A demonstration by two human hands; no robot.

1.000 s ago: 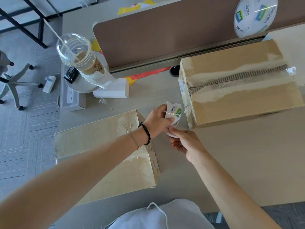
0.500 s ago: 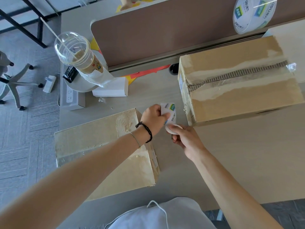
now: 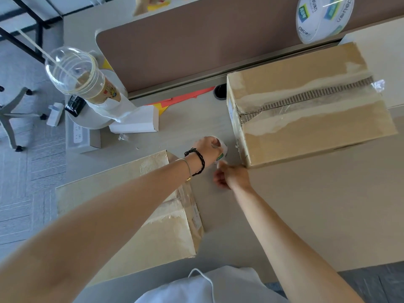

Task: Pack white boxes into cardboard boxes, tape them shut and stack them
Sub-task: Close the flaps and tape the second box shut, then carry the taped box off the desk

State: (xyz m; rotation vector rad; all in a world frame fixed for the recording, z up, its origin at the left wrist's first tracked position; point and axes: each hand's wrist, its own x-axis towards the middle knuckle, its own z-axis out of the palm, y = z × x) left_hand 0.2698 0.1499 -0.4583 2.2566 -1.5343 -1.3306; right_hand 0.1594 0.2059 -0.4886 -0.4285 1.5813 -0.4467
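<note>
My left hand (image 3: pixel 207 150) grips a small roll of clear tape (image 3: pixel 222 150) with a white, green and blue label, just left of the big cardboard box (image 3: pixel 306 101). My right hand (image 3: pixel 234 177) sits right below it and pinches something at the roll's lower edge, probably the tape end; the strip itself is too thin to see. The big box is closed, with clear tape along its torn top seam. A second closed cardboard box (image 3: pixel 140 204) lies at the near left under my left forearm. One white box (image 3: pixel 136 121) lies at the back left.
A plastic cup with a straw (image 3: pixel 80 77) stands on a round white stand (image 3: pixel 91 119) at the desk's left edge. A brown divider panel (image 3: pixel 207 44) runs along the back, with a large tape roll (image 3: pixel 321 16) on top of it. Orange and yellow sheets (image 3: pixel 181 99) lie under the panel.
Both hands have shifted slightly away from me along the big box's left side. The roll has turned in my left hand, so less of its label shows.
</note>
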